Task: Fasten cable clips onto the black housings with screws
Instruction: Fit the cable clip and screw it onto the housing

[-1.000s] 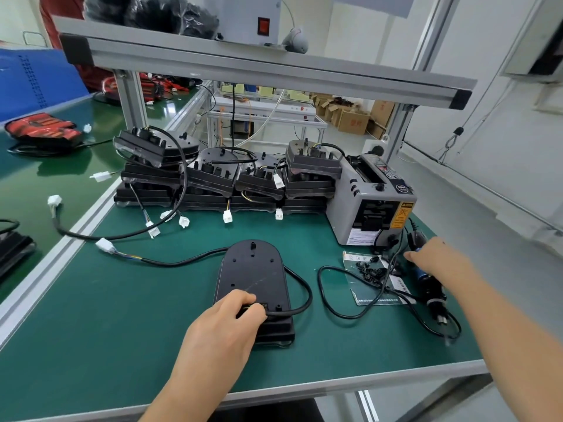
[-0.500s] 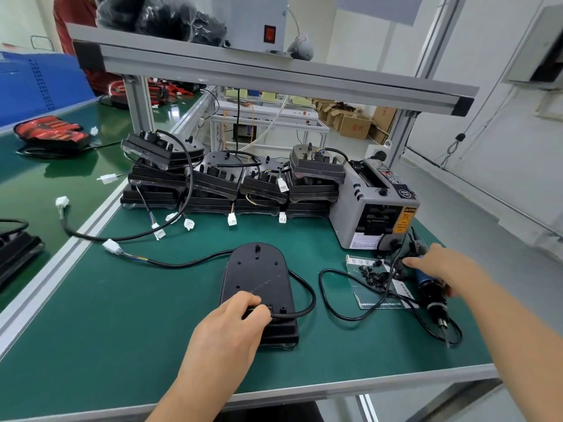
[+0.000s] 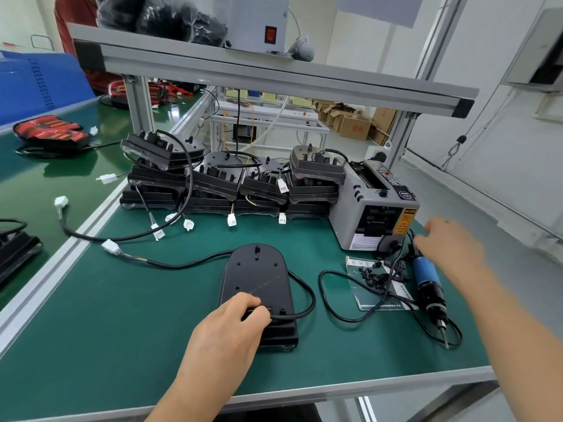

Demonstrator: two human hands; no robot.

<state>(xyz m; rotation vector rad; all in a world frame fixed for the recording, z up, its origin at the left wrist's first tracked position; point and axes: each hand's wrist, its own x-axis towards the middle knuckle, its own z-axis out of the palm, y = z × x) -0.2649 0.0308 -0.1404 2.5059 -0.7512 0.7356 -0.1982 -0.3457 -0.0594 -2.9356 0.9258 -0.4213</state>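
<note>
One black housing (image 3: 257, 278) lies flat near the middle of the bench (image 3: 122, 315), its rounded end away from me. My left grip (image 3: 231, 327) is clamped on its cable (image 3: 304, 303) at the near end, with the fingers curled over the spot where a clip should sit. Whether a clip is under them I cannot tell. My right grip (image 3: 451, 242) hovers, blurred, near the right edge, just above the top of the blue electric screwdriver (image 3: 426, 281); I cannot tell whether it is apart or together. Small black parts (image 3: 373, 275), screws or clips, lie loose on a printed card (image 3: 393, 296) just left of the screwdriver, in front of the grey machine (image 3: 374, 214). More housings (image 3: 231, 184) are stacked along the far edge.

I judge these to be the risks. The tool's cord (image 3: 344, 318) loops across the card, so lifting the tool could drag the small parts onto the bench or the floor. If my left grip eases, the stiff cable could spring and pull the clip off its hole, and the screw would go in crooked. The bit could also skid and scar the housing.
</note>
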